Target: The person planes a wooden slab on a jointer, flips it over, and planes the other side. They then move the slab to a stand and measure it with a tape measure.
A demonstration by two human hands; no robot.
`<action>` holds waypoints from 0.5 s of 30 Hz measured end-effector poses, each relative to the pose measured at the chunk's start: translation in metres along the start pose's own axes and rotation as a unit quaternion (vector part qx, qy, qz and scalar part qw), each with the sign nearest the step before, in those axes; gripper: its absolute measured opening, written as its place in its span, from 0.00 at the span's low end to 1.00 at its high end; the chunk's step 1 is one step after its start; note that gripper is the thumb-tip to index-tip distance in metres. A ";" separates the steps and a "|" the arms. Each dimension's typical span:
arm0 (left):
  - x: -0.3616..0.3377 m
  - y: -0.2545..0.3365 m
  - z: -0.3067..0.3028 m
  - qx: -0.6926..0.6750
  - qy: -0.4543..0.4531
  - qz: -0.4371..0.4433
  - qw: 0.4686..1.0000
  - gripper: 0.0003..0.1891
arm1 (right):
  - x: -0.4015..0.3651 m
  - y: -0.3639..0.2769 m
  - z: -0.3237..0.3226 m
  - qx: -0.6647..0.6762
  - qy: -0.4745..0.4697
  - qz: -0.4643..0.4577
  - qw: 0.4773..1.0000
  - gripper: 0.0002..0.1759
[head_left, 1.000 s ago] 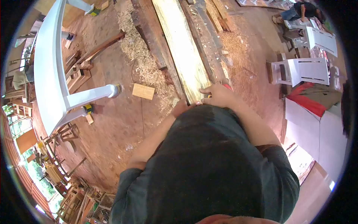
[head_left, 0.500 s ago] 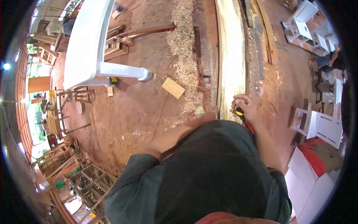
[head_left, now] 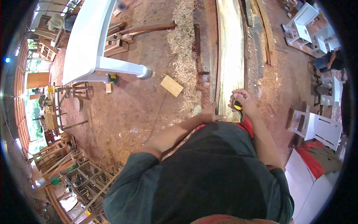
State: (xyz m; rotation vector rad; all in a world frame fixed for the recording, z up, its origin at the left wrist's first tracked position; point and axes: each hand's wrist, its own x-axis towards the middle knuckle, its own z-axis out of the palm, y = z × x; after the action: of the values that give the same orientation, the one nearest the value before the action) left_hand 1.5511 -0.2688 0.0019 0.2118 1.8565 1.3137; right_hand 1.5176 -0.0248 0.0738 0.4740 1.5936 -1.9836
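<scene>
A long pale wooden board (head_left: 230, 48) runs away from my body, its near end close to my waist. At the left corner of that end is my left hand (head_left: 210, 114), its thumb over the top face and its fingers at the left edge. Above the board's right side, my right hand (head_left: 244, 100) is wrapped round a yellow and black tape measure (head_left: 237, 105). The tape measure is just over the board, near its end; whether it touches the wood is hard to tell.
A white table (head_left: 87, 41) stands at the upper left, with a yellow and black tool (head_left: 112, 78) beside its leg. A small wood block (head_left: 172, 86) and shavings (head_left: 182, 48) lie on the floor. White furniture (head_left: 317, 125) and a person (head_left: 330, 61) are at the right.
My body has shifted back, showing the board's near end. My left thumb now rests on top of the board, and the tape measure has moved slightly up and left, more upright in my right hand.
</scene>
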 end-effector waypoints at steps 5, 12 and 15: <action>0.000 -0.001 0.002 0.046 0.025 -0.035 0.998 0.52 | 0.004 -0.002 -0.005 0.004 -0.026 0.013 1.000 0.16; -0.017 0.031 -0.008 0.078 0.016 -0.060 0.995 0.57 | 0.005 0.004 -0.007 0.008 -0.031 0.000 1.000 0.17; -0.018 0.029 -0.004 0.078 0.033 -0.051 0.995 0.55 | 0.006 0.007 -0.009 0.016 -0.034 0.002 0.999 0.17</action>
State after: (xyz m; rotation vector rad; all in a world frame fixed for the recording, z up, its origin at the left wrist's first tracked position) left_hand 1.5505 -0.2689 0.0364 0.1560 2.0009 1.1193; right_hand 1.5168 -0.0184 0.0629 0.4161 1.5203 -2.0037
